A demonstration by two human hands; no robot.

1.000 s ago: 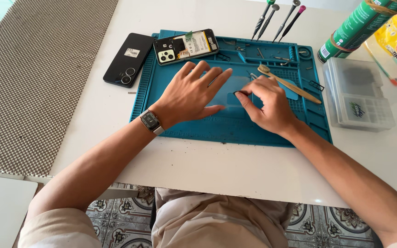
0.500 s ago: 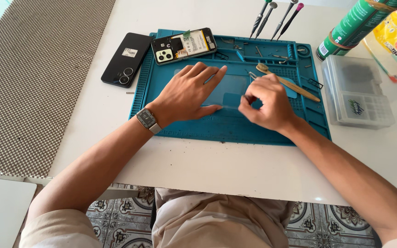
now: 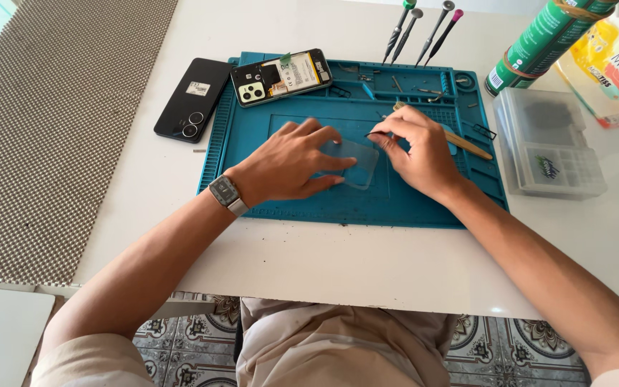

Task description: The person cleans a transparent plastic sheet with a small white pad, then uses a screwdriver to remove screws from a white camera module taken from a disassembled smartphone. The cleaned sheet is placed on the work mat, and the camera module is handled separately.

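Both hands sit slightly lower on the blue rectangular silicone work mat (image 3: 424, 201) than before. Left hand (image 3: 291, 161), flat and open, pins the clear thin plastic sheet (image 3: 358, 163) at mat centre. Right hand (image 3: 418, 149), at 3 o'clock, pinches a small dark tool; lifting looks barely begun. Opened phone (image 3: 281, 76) waits at 11 o'clock.

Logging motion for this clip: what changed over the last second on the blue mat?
Little moved. The left hand stayed flat on the clear sheet, its fingers curling slightly. The right hand stayed pinched at the sheet's upper right edge, shifting only slightly; what it pinches is too small to tell. The opened phone, black back cover, screwdrivers and clear parts box kept their places.
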